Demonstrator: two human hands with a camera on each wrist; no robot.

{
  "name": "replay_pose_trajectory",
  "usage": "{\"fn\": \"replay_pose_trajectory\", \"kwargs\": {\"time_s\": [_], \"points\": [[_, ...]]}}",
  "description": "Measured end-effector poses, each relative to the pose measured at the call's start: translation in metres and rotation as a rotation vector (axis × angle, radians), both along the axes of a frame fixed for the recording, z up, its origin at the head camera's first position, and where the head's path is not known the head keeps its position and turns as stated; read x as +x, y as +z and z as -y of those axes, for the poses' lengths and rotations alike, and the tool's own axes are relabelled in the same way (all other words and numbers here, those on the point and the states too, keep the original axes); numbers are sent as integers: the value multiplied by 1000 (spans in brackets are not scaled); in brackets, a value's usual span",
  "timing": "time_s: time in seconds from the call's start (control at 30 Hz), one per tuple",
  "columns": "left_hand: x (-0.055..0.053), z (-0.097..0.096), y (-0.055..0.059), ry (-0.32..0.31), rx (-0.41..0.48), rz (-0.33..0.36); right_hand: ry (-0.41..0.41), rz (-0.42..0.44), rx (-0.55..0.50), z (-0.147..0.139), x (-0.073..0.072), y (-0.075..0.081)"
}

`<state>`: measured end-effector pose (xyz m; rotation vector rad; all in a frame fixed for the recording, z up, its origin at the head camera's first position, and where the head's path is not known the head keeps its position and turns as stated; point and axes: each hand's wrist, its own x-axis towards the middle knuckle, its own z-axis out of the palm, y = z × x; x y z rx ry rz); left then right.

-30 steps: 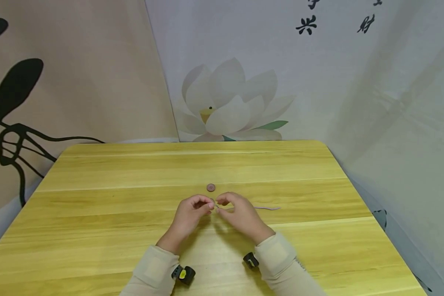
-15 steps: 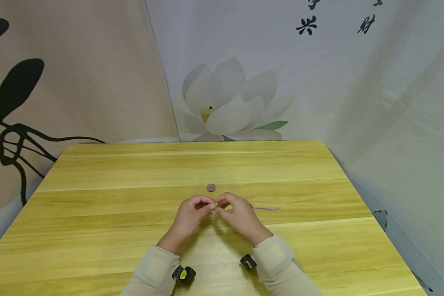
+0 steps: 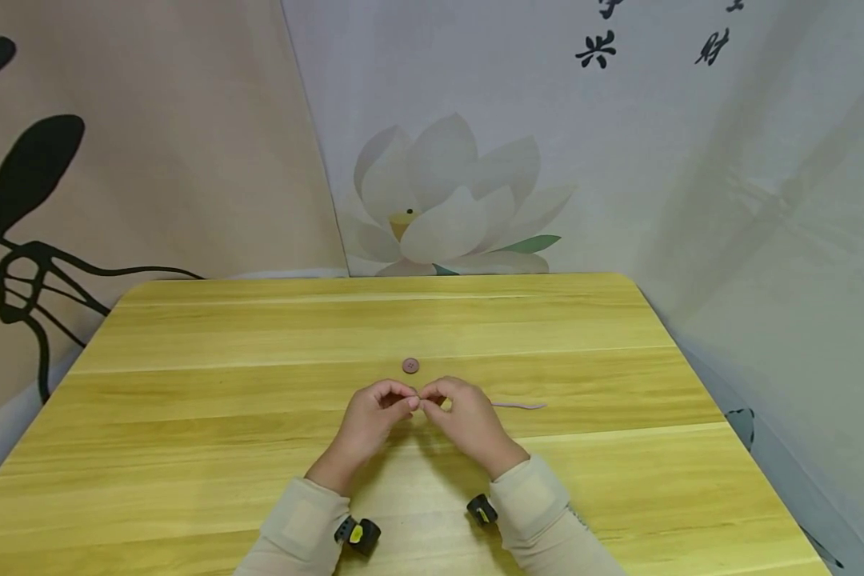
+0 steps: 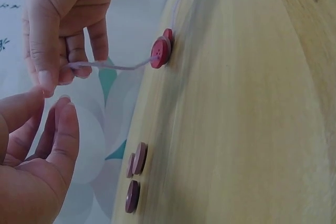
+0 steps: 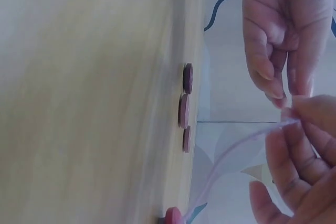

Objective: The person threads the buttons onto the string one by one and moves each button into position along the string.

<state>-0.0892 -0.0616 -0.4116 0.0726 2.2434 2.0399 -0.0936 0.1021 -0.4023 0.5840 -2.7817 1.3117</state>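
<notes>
In the head view, my left hand (image 3: 374, 418) and right hand (image 3: 471, 424) meet fingertip to fingertip above the table. A thin lilac string (image 4: 121, 67) runs up from the table into the right hand's fingers (image 5: 294, 150); its end lies at the left thumb and fingertip, mostly hidden by the fingers. Both hands pinch there. Red buttons (image 4: 161, 52) sit on the string, one behind another, at the tabletop; its tail (image 3: 522, 406) lies out to the right. Beyond the hands lies a mauve button (image 3: 410, 366), flat on the wood.
Three mauve buttons show in the wrist views, including a dark one (image 5: 188, 78) and a paler one (image 5: 184, 111). The wooden table (image 3: 223, 336) reaches back to a curtain (image 3: 475, 80) printed with a flower. Black cameras (image 3: 363, 536) are strapped at both wrists.
My right hand has moved slightly left, closing the gap to the left fingertips, and the stretch of string between the hands is covered now. The left hand and mauve button stay put.
</notes>
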Motion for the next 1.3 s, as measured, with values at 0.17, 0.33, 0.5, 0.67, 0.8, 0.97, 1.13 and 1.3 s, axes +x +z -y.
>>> {"fn": "replay_pose_trajectory", "kwargs": {"time_s": [0.17, 0.33, 0.5, 0.67, 0.8, 0.97, 1.13, 1.3], "points": [[0, 1, 0, -3, -1, 3, -3, 10, -8, 0, 1, 2], [-1, 2, 2, 8, -7, 9, -2, 16, -20, -1, 1, 4], [-3, 6, 2, 17, -5, 16, 0, 7, -25, -3, 2, 4], [-8, 11, 3, 11, -3, 19, -11, -5, -26, -5, 1, 3], [-12, 14, 6, 27, -33, 20, -20, 1, -39, -7, -1, 1], [-19, 16, 8, 69, -88, 19, -37, 8, -39, -10, -1, 1], [-25, 21, 9, 76, -119, 30, -58, 11, -48, -12, -1, 2], [-31, 26, 8, 64, -187, 32, -65, 20, -68, -13, -1, 3]]}}
